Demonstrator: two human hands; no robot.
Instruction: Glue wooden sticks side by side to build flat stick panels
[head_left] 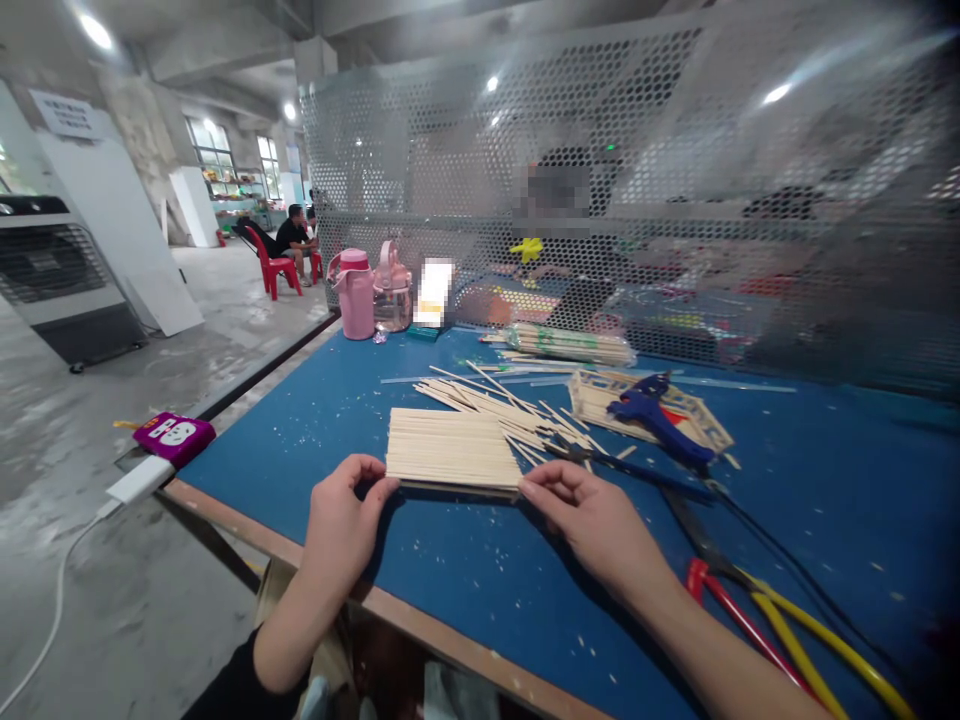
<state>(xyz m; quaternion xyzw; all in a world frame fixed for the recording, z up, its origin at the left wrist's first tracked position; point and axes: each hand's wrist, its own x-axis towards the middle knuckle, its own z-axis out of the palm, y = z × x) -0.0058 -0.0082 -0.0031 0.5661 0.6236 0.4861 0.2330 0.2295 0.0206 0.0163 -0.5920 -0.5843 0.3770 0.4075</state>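
A flat panel of wooden sticks (451, 446), laid side by side, is held level just over the blue tabletop. At its near left corner, my left hand (346, 515) pinches the edge between thumb and fingers. My right hand (592, 515) pinches the near right corner the same way. Along the near edge a second layer shows beneath the top one. Loose wooden sticks (517, 415) lie scattered just behind the panel. Whether the panel rests on the table or is slightly raised, I cannot tell.
Right of the sticks, a blue glue gun (664, 422) lies on a small wooden frame (600, 405). Pliers with red and yellow handles (739, 590) lie at the right. Behind stand a pink bottle (355, 300), a phone (433, 293) and a perforated metal screen (450, 150).
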